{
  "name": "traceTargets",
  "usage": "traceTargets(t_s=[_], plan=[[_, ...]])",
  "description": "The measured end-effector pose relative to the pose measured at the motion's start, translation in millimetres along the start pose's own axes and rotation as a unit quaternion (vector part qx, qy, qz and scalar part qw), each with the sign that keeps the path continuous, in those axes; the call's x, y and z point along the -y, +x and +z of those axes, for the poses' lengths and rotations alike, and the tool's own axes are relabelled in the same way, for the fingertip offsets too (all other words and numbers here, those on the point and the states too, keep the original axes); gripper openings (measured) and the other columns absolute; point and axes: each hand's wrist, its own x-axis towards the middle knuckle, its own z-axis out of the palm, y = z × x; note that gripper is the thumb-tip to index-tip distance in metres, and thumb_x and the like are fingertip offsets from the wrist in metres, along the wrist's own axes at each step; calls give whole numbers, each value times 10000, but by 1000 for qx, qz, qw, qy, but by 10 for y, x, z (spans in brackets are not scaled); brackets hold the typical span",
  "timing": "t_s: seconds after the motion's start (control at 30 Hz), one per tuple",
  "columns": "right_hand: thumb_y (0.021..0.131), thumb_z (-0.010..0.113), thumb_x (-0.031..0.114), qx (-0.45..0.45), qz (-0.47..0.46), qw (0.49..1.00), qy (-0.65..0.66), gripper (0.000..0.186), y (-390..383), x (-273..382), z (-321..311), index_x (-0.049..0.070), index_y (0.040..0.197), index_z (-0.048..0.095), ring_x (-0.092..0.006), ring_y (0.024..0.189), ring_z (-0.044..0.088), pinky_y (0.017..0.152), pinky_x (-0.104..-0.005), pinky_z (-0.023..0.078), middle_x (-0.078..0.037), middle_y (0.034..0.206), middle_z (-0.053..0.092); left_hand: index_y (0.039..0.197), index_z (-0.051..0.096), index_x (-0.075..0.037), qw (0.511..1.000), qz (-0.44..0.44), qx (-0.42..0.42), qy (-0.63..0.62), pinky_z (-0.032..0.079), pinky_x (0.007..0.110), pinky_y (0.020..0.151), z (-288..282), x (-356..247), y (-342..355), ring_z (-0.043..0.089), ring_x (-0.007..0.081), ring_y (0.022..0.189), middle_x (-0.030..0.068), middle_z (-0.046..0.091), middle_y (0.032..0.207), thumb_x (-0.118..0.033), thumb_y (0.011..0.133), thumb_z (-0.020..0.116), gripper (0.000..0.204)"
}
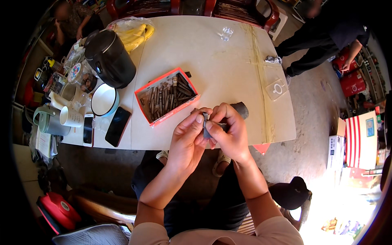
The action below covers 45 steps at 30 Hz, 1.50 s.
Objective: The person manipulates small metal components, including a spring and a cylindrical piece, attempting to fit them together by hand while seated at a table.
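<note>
Right in front of me, the left hand (188,130) is pinching a small dark piece (205,118), metal by the look of it, upright between thumb and fingertips. The right hand (232,130) is closing in from the other side, its thumb pressing near the piece and its fingers gripping a grey scrap (208,133); whether that is cloth or some abrasive sheet, I cannot tell. The two hands are meeting over the near edge of the table (228,77), so the piece is sitting up in the grip rather than resting on anything.

Just beyond the right hand, a dark grey roll (240,109) is lying on the tabletop. To the left of the hands, a shallow red box (176,112) is holding a heap of slim dark pieces (160,101), much like the one being handled.

As for progress, I am judging that one piece is being worked on and not yet finished with. The heap is looking plentiful, so much is probably remaining, unless those are the finished ones; nothing is showing which. I am seeing no second sorted pile. Farther left, two phones (118,126) are lying beside an enamel bowl (105,100).
</note>
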Motion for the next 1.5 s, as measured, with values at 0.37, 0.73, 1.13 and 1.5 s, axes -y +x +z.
traceTargets(t_s=[0.37,0.73,1.13,1.5], plan=[[878,562,-25,-15,15,1000,5,158,2,-1,3,20,810,427,-56,555,533,449,-207,438,-48,720,547,1098,595,-72,1000,-10,0,14,411,255,552,-15,3,9,447,76,586,-25,517,696,-251,986,492,234],[867,555,-39,-16,27,999,-12,175,6,8,15,26,811,403,-71,533,561,450,-207,439,-69,715,567,1099,583,-79,999,-34,3,1,424,275,555,-111,12,27,484,92,612,3,566,786,-252,984,493,226],[856,579,-16,-8,41,999,-29,173,26,-10,-10,25,791,424,-51,528,519,432,-205,431,-31,715,525,1117,583,-68,999,-27,15,-28,396,250,584,-83,-13,16,397,41,587,-52,452,665,-236,978,510,230],[852,586,-17,-15,49,999,-19,179,32,-26,-33,30,785,427,-52,505,502,416,-205,411,-35,708,539,1100,586,-74,999,-22,-9,-25,433,294,598,-53,27,14,395,56,562,-58,436,632,-248,990,483,230]])
